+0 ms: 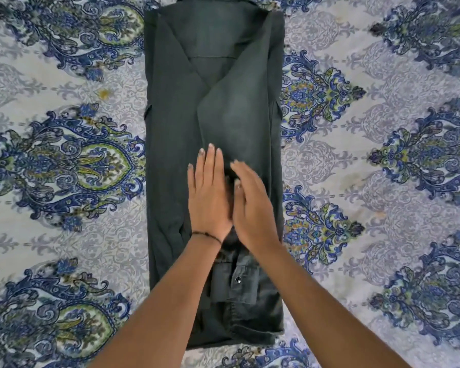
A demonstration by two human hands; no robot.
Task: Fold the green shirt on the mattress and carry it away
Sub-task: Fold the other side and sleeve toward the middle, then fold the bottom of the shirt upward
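The dark green shirt (pixel 213 83) lies face down on the mattress as a long narrow strip, both sides folded in, collar at the far end. A sleeve cuff with a metal snap (pixel 235 284) lies on top near the close end. My left hand (pixel 210 192) lies flat on the middle of the shirt with its fingers straight. My right hand (pixel 252 205) presses flat beside it, touching it at the thumb side. Neither hand grips the cloth.
The mattress is covered by a pale sheet (pixel 383 181) with blue and green paisley ornaments, spreading wide on both sides of the shirt. A thin dark thread sits round my left wrist (pixel 207 236).
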